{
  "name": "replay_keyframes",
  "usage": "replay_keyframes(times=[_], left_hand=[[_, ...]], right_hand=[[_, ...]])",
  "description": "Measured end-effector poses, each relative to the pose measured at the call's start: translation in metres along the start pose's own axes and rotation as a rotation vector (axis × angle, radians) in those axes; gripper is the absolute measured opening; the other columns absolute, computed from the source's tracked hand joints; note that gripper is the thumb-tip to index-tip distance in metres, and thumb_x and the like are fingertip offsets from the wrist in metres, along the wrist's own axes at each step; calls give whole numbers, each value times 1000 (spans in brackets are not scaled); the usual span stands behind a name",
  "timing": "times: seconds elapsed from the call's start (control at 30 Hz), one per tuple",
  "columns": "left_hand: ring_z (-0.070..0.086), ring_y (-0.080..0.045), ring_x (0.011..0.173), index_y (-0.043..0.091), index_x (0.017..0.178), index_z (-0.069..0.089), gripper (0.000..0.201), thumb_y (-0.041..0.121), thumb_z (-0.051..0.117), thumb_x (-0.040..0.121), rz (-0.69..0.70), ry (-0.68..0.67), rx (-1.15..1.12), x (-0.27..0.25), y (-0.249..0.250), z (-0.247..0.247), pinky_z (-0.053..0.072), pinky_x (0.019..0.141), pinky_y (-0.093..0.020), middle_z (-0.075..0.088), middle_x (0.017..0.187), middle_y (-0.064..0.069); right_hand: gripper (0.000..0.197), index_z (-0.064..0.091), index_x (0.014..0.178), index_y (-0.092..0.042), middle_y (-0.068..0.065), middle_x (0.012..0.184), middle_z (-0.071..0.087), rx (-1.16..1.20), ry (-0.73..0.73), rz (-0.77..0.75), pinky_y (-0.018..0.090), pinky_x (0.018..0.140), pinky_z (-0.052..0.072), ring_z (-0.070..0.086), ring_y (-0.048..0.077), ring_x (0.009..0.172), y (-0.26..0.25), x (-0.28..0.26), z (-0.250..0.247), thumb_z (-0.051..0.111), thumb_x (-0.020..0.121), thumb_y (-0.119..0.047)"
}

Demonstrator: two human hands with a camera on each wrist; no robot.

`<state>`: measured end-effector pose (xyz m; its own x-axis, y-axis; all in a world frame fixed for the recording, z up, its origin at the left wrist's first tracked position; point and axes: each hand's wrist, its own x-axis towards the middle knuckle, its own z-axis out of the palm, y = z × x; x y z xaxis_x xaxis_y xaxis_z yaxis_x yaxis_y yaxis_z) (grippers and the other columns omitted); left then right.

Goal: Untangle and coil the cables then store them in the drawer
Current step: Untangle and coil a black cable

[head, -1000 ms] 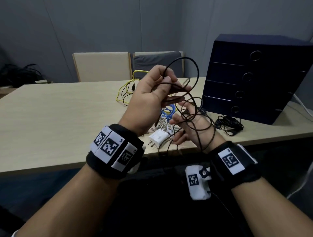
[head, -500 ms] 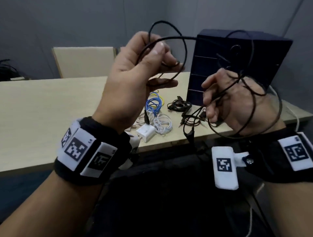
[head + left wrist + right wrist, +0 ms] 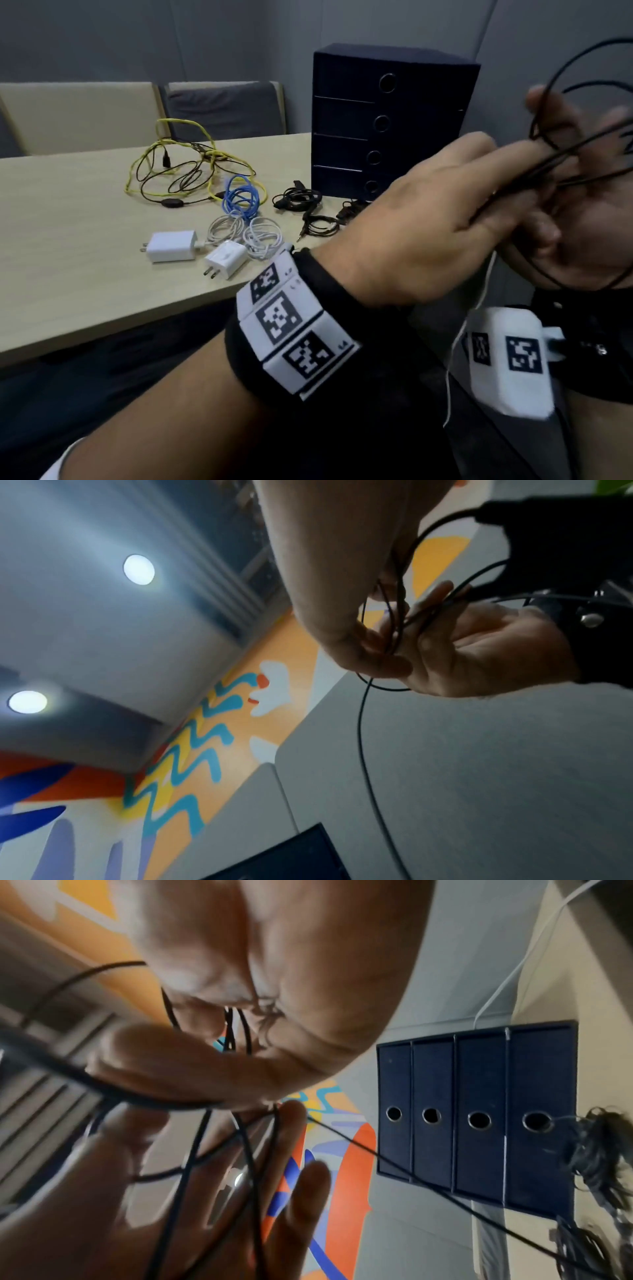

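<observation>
Far to the left of both hands, a tangled yellow and black cable (image 3: 191,171) lies on the pale wooden table (image 3: 68,222), with two white plug chargers (image 3: 171,246) nearer the hands. Beyond the left hand stands the dark blue four-drawer cabinet (image 3: 387,120), all drawers closed. The left hand (image 3: 421,219) pinches strands of the thin black cable (image 3: 548,161) against the right hand (image 3: 589,246), whose palm lies open, fingers spread, loops wound around it.
</observation>
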<state>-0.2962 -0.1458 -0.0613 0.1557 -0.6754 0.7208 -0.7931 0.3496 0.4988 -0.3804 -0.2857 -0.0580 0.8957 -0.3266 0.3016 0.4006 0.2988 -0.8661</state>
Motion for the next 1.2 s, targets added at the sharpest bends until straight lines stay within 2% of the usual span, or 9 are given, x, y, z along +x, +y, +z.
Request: replay_keyframes(times=[0.1,0.27,0.37,0.5,0.6,0.73,0.8,0.97,1.2], left_hand=[[59,-19,82,10,99,58,13,17,47,96,-100,1,-164,-1,-6,4,50,78,-37,63,89,-6],[61,-16,68,13,99,50,8,20,47,101,-685,51,-402,-26,-58,11,53,58,-32,58,84,-4],[62,-18,99,20,140,32,55,36,58,94,-893,17,-348,-47,-85,9,58,83,-40,56,115,-1],[28,-11,141,28,153,12,90,47,67,84,-792,-19,-58,-75,-99,4,27,116,-35,21,157,3],[48,7,121,23,147,29,77,33,69,82,-765,-89,-343,-90,-104,15,37,103,-16,48,136,7],[59,-14,82,19,104,59,11,13,52,98,-839,-118,-256,-103,-120,22,45,74,-22,62,76,11],[57,-17,59,12,91,57,17,16,43,102,-909,19,-478,-103,-118,14,47,57,-24,53,57,8],[24,-4,36,8,88,53,26,22,36,102,-938,328,-918,-90,-105,-15,33,42,-18,29,50,5],[15,-4,43,9,91,57,25,25,41,102,-925,380,-789,-86,-100,-40,15,36,-12,22,55,6]], right_hand=[[34,61,95,-28,-5,54,51,-92,123,0,9,35,34,44,7,32,-1,-10,-4,33,99,-47],[30,55,107,-19,0,58,56,-251,277,127,13,33,34,47,11,35,41,1,-6,42,96,-43],[26,52,109,-13,6,63,57,-293,361,189,16,31,38,51,13,35,65,10,-11,41,103,-35],[22,49,104,-11,10,70,57,-229,416,223,19,32,44,55,14,36,83,23,-5,43,104,-31],[25,48,104,-9,10,74,58,-72,420,225,20,35,46,58,14,40,88,31,0,40,104,-33],[26,48,99,-12,8,68,61,105,431,197,17,39,47,61,12,43,84,38,-1,38,104,-35],[26,48,97,-12,6,68,60,33,471,163,17,38,46,62,13,44,82,39,-11,40,104,-35],[24,52,101,-7,9,78,56,-390,402,343,17,30,38,59,13,41,105,24,-52,50,99,-31],[12,64,82,-9,-5,47,54,-1021,-34,531,17,33,34,45,5,36,145,13,-78,68,86,2]])
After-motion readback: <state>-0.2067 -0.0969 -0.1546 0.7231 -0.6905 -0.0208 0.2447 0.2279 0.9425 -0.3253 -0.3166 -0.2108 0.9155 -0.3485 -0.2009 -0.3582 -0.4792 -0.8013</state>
